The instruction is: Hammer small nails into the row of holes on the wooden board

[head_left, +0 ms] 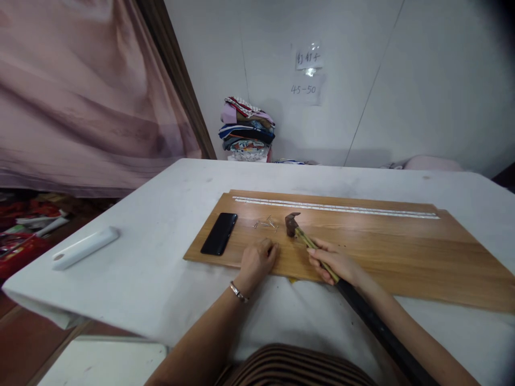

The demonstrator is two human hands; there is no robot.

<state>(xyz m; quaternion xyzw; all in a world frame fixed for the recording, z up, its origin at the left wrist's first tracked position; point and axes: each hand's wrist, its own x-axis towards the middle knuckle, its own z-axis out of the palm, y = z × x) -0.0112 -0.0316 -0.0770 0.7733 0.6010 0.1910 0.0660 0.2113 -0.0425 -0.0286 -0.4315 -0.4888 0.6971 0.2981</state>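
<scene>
My right hand (332, 261) grips a claw hammer (304, 237) by its yellowish shaft, with the long black end running back under my forearm. The rusty hammer head is low over the wooden board (378, 257); whether it touches the board I cannot tell. My left hand (258, 261) rests on the board's near edge with its fingers curled in, and what lies inside them, if anything, is hidden. Several loose nails (265, 223) lie just beyond the left hand. A few tiny dark spots mark the wood right of the hammer.
A black phone (219, 234) lies on the board's left end. Two white strips (333, 207) run along its far side. A white plastic handle-like piece (85, 248) lies on the left of the white-covered table (161, 214). Folded clothes (247, 131) are stacked behind, by the wall.
</scene>
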